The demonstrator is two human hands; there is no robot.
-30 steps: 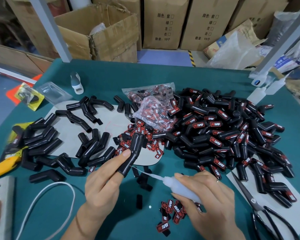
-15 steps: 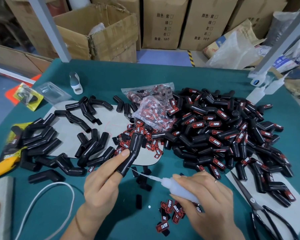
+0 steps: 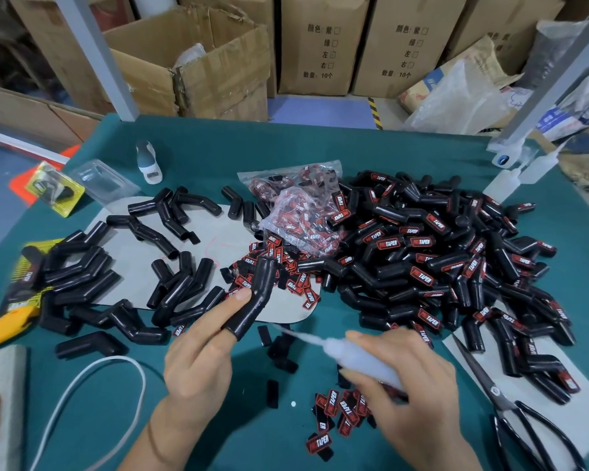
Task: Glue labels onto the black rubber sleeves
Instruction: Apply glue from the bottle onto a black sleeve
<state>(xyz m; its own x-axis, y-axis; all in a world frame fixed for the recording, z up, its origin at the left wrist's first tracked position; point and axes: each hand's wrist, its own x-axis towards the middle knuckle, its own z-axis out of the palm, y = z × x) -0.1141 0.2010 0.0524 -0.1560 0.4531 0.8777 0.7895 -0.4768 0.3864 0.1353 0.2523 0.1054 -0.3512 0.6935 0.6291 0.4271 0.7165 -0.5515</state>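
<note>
The black rubber sleeve (image 3: 254, 299) in hand sits slipped over a finger of the left hand (image 3: 201, 348), its bent upper end raised above the grey mat (image 3: 218, 246) at the middle of the desk (image 3: 320, 144), with the thumb pressed against its side. Compared with a second ago, the glue bottle (image 3: 351, 355), gripped in the curled fingers of the right hand (image 3: 405, 379), has drawn slightly back and lower: its thin nozzle, which was touching the sleeve's lower part, now points at it from just beside, blurred with motion. That suggests the dab of glue is already on and the next step is to pick a label, probably from the loose labels (image 3: 340, 413) lying under the right hand. The sleeve itself has hardly shifted. To the right lies the labelled pile (image 3: 439, 260), to the left the bare sleeves (image 3: 92, 277) not yet done, so much work remains.
</note>
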